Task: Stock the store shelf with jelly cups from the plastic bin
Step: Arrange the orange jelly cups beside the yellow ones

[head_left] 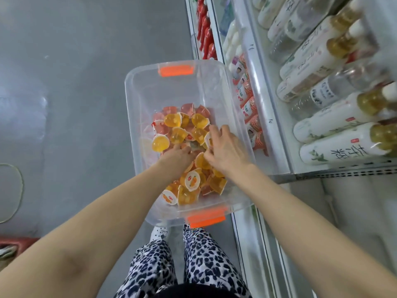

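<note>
The jelly cups (178, 134) lay heaped in the clear plastic bin (133, 100) beside the drinks shelf (258, 93). The right hand (226, 148) curled round cups; the left hand (177, 155) dug into the pile, its grip hidden.

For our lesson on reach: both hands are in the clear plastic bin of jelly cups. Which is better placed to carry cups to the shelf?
Probably the right hand: it lies on the side of the clear plastic bin nearest the white store shelf; the left hand sits mid-bin, farther off.
</note>
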